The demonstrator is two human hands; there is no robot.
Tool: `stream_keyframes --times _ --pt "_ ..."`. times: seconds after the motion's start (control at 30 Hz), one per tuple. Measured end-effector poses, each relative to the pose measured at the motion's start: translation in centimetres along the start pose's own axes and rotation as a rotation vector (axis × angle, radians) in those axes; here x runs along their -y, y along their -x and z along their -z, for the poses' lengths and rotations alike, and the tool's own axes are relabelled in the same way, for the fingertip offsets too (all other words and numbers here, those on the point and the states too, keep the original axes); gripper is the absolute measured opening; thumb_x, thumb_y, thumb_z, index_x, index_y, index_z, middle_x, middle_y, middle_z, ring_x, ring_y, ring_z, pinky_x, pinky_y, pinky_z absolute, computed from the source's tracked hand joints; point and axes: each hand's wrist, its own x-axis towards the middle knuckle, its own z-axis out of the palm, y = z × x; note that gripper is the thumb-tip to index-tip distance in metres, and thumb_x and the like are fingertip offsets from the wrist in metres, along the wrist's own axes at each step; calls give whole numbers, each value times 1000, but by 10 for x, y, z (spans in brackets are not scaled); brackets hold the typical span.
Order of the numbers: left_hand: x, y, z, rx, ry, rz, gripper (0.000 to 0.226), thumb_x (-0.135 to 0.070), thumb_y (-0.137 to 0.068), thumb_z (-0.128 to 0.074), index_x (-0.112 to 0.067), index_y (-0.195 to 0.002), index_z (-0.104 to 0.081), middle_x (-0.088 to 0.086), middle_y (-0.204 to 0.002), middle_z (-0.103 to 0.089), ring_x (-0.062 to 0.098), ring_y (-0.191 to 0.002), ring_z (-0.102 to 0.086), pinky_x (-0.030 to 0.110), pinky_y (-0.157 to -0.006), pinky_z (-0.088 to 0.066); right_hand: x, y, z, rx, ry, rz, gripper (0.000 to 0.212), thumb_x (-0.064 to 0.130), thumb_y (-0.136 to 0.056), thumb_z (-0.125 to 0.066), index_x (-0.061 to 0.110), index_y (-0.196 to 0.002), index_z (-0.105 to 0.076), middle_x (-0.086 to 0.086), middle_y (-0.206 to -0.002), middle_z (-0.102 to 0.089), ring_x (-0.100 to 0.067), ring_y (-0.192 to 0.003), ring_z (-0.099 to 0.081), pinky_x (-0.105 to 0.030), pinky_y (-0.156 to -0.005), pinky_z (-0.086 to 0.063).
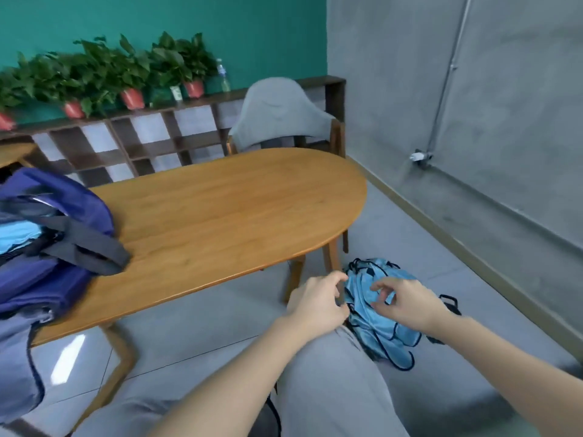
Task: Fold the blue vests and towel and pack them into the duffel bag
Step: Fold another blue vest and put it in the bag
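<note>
A heap of light blue vests (383, 323) with black trim lies low to the right of the table, beside my grey-trousered knee. I cannot tell what the heap rests on. My left hand (318, 299) is at the heap's left edge, fingers curved in an open C, thumb by the black trim. My right hand (407, 305) hovers over the top of the heap with fingers loosely curled and nothing in them. The purple-blue duffel bag (53, 222) stands open on the table's left end, with light blue cloth (17, 236) inside and its dark straps draped over the tabletop.
The oval wooden table (220, 216) fills the middle, its legs close to the vests. A grey-backed chair (280, 115) stands behind it. Potted plants (132, 74) and a bottle line a shelf on the green wall. Grey-blue fabric (15, 367) hangs at the lower left.
</note>
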Motion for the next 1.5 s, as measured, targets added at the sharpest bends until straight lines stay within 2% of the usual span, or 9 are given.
stream_keyframes --times 0.13,0.3,0.47,0.57,0.87,1.03,1.17,1.3,1.5 --pt "-14 -47 -49 146 -52 25 54 -36 -89 -63 -39 -140 -47 -8 -107 -67 19 -99 -65 35 -79 -54 -66 -12 -10 31 -33 -163 30 50 -87 -64 37 -114 -62 22 -93 -66 1 -84 -61 -24 -69 -47" --pt "-8 -112 -105 274 -152 16 64 -56 -85 -65 -37 -142 -42 -1 -107 -66 22 -92 -66 36 -68 -55 -124 -49 -31 57 -68 -291 31 48 -89 -60 34 -117 -62 19 -91 -65 -9 -89 -63 -30 -80 -52" --pt "9 -176 -152 293 -200 27 59 -58 -88 -60 -37 -141 -43 -4 -116 -65 22 -103 -65 38 -80 -56 -174 -103 -65 81 -106 -364 37 53 -86 -60 34 -119 -63 19 -99 -69 -12 -92 -65 -32 -83 -54" --pt "21 -207 -185 302 -247 22 60 -53 -92 -60 -33 -145 -40 -2 -120 -63 23 -106 -64 38 -81 -55 -201 -137 -87 108 -125 -390 40 55 -87 -59 34 -121 -62 22 -97 -69 -11 -91 -66 -32 -81 -55" --pt "69 -282 -274 426 -294 100 70 -51 -92 -62 -34 -151 -29 4 -141 -40 29 -107 -62 43 -83 -55 -265 -208 -160 193 -65 -408 61 60 -89 -57 34 -143 -41 11 -95 -70 -19 -91 -66 -36 -74 -57" --pt "88 -302 -309 509 -372 73 82 -48 -86 -72 -36 -153 -25 7 -152 -17 31 -107 -59 43 -79 -57 -285 -229 -191 217 -28 -394 73 53 -89 -63 33 -150 -28 -1 -116 -65 -28 -104 -64 -38 -77 -54" --pt "96 -302 -326 505 -344 39 62 -41 -89 -72 -31 -143 -43 4 -148 -24 27 -108 -56 41 -78 -55 -295 -232 -206 150 -46 -403 49 42 -92 -61 33 -137 -47 -3 -115 -68 -29 -100 -65 -37 -77 -55" --pt "101 -309 -325 426 -167 45 19 -27 -96 -66 -17 -113 -66 1 -127 -42 21 -86 -57 38 -77 -52 -300 -227 -205 15 -201 -414 22 38 -93 -62 31 -114 -69 8 -95 -71 -21 -88 -65 -32 -70 -52" --pt "94 -309 -309 405 -21 1 11 -18 -95 -67 -9 -99 -71 -3 -110 -49 18 -79 -61 37 -86 -53 -292 -212 -180 -70 -336 -406 15 34 -91 -67 27 -104 -72 13 -81 -67 -18 -78 -63 -34 -68 -54"
